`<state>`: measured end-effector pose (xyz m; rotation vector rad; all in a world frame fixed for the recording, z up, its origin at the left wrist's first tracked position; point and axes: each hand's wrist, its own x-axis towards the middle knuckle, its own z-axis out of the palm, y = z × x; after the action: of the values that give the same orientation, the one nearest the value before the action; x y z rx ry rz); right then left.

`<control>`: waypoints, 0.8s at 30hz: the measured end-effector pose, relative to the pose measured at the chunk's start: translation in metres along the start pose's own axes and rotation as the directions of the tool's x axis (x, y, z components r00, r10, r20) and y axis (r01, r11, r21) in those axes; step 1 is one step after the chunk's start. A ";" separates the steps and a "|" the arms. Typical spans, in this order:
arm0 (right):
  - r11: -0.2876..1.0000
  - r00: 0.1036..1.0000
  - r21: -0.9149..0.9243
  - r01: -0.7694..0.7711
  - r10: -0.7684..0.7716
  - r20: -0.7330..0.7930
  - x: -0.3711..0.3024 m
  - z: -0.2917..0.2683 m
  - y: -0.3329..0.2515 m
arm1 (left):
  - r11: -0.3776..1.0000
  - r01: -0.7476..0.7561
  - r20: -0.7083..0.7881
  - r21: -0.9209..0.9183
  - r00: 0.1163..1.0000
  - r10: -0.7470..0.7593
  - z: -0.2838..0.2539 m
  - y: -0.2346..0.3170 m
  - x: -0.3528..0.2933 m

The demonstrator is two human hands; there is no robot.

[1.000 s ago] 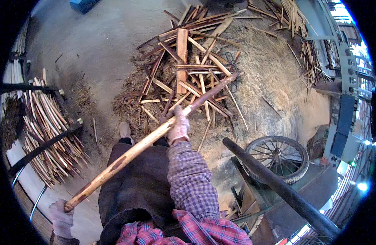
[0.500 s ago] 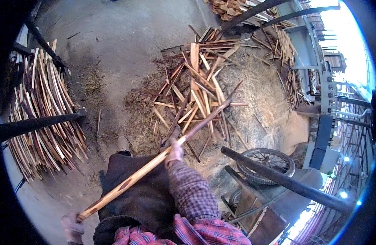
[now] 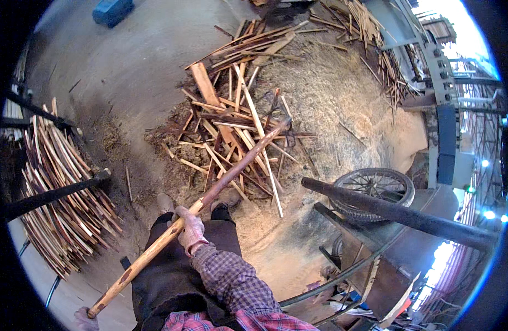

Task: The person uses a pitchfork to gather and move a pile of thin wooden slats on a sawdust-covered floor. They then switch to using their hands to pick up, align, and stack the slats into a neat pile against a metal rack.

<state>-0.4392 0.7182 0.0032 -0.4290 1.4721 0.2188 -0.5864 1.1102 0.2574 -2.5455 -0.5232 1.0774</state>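
Observation:
A long wooden pole point(image 3: 157, 246) slants across the front of my body, its lower part peeled pale with brown patches, its upper part still in reddish-brown bark. My right hand point(image 3: 191, 229), in a pale glove, is wrapped around it near the edge of the bark. At the lower left my left hand point(image 3: 86, 319) closes on the pole's near end, partly cut off by the dark rim of the picture. The pole's far end reaches over a heap of wood strips point(image 3: 232, 118) on the floor ahead of my feet.
A bundle of long thin sticks point(image 3: 66, 193) rests in a dark metal rack at left. On the right are a spoked wheel point(image 3: 374, 193) and a thick dark bar point(image 3: 397, 214). Sawdust point(image 3: 370, 127) covers the floor nearby. A blue box point(image 3: 112, 12) sits far left.
My right hand and the pole have moved left in the picture, and the pole's far end is nearer. The view has shifted, bringing the blue box in. A pale strip now lies across the heap.

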 end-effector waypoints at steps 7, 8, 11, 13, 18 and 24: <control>0.984 0.987 -0.083 0.160 -0.160 -0.001 -0.007 -0.021 -0.188 | 0.960 -0.258 -0.451 0.109 0.848 0.279 -0.011 0.163 -0.042; 0.979 0.973 0.042 0.200 -0.203 0.111 0.010 -0.030 -0.210 | 0.946 -0.293 -0.517 0.139 0.793 0.322 -0.007 0.184 -0.045; 0.962 0.950 0.080 0.260 -0.270 0.156 0.018 -0.050 -0.291 | 0.986 -0.158 -0.140 -0.051 0.979 0.150 0.000 0.237 -0.020; 0.949 0.944 0.036 0.314 -0.316 0.095 0.029 -0.072 -0.335 | 0.998 -0.059 0.090 -0.038 0.994 0.063 -0.048 0.300 -0.031; 0.868 0.869 0.096 0.488 -0.493 0.047 0.072 -0.108 -0.400 | 0.954 -0.298 0.051 0.042 0.954 0.296 -0.118 0.406 -0.039; 0.645 0.657 0.127 0.754 -0.742 -0.132 0.035 -0.222 -0.405 | 0.860 -0.389 0.010 0.331 0.913 0.409 -0.226 0.511 -0.086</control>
<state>-0.4763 0.2566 0.0179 -0.8794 1.2452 -0.6032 -0.3721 0.5873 0.2397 -2.4255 0.2064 1.1027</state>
